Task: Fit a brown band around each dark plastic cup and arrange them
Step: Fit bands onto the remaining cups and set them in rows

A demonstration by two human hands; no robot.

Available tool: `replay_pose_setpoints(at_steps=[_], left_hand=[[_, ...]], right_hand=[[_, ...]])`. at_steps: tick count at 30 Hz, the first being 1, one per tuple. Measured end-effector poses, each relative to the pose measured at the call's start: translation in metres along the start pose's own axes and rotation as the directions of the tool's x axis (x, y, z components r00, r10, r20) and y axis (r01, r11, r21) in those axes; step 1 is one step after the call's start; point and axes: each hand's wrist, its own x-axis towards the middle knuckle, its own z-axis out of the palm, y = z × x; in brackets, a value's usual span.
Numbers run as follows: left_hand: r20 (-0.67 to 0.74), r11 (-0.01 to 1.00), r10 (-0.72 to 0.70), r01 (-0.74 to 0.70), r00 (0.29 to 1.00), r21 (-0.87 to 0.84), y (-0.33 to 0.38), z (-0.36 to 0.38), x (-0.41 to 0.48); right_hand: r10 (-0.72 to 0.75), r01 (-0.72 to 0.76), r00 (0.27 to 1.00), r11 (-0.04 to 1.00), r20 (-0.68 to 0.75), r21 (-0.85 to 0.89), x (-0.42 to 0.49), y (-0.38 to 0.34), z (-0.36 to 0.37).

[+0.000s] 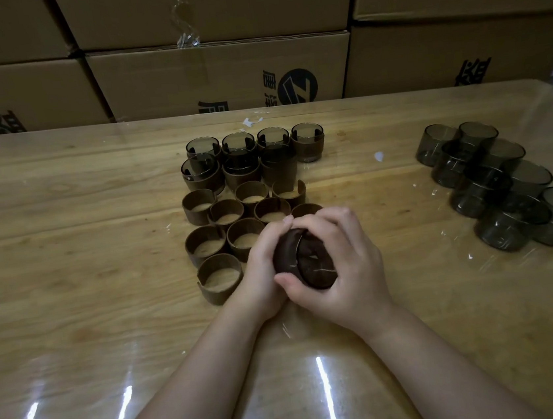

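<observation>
– Checking progress from the head view: what is done, and what is left?

– You have about seven banded cups [255, 156] set in two rows at the far middle of the table [60, 199]. Just in front of them stand the loose bands [220, 274], roughly ten, none fitted yet. Well apart on your right sits a cluster of bare cups [492, 178], about ten. Judge the task as under half complete.

– Where is the item in hand?

– You hold it between both hands, just above the table, at the near right edge of the loose bands. Your left hand [260, 262] curls round the brown band [285, 253]. Your right hand [342, 257] wraps the held cup [316, 266], fingers over the top, thumb underneath. The step appears to be the fitting itself.

– How does the item look?

– The held cup lies on its side, dark and translucent, its base towards you. The band is matte brown and sits on the left part of the cup. Whether it is fully seated cannot be told. Cardboard boxes [218, 74] stand stacked behind the table.
</observation>
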Motion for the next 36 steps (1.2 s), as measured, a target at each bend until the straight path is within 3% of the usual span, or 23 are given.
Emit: replay_pose_setpoints(at_steps=[3,6,9,10,17,21,25,28,32,36], left_hand=[[0.055,0.994,-0.08,0.084,0.995,-0.07,0.001,-0.004,-0.001],[0.041,0.994,-0.093,0.095,0.995,-0.049,0.002,-0.001,0.002],[0.041,0.94,-0.211,0.215,0.977,-0.266,0.006,0.003,0.005],[0.012,0.94,-0.22,0.215,0.975,-0.266,0.006,0.004,0.006],[0.05,0.957,-0.126,0.134,0.991,-0.256,0.009,0.01,0.003],[0.002,0.983,-0.143,0.143,0.99,-0.116,0.01,0.018,0.001],[-0.045,0.977,-0.096,0.103,0.994,0.187,0.005,0.027,0.005],[-0.138,0.907,-0.105,0.152,0.985,0.393,0.002,0.028,0.002],[-0.174,0.828,-0.018,0.112,0.985,0.549,0.001,0.028,-0.001],[-0.166,0.748,0.138,0.007,0.976,0.664,0.007,0.032,-0.008]], right_hand=[[-0.095,0.096,0.995,0.994,0.028,-0.055,-0.001,0.002,0.0],[-0.028,0.031,0.999,0.996,0.038,-0.079,-0.001,0.003,0.0],[0.033,-0.027,0.997,0.995,0.064,-0.095,-0.001,0.003,0.001],[0.04,-0.032,0.996,0.995,0.075,-0.099,-0.001,0.003,0.001],[0.095,-0.084,0.991,0.99,0.09,-0.114,-0.002,0.003,0.002],[0.257,-0.257,0.965,0.966,0.06,-0.004,-0.003,0.007,0.007],[0.537,-0.533,0.843,0.823,0.04,0.197,-0.003,0.014,0.012],[0.59,-0.589,0.805,0.785,0.061,0.192,-0.004,0.019,0.012],[0.622,-0.624,0.776,0.735,0.102,0.265,-0.003,0.022,0.014],[0.712,-0.717,0.673,0.56,0.201,0.415,-0.001,0.024,0.013]])
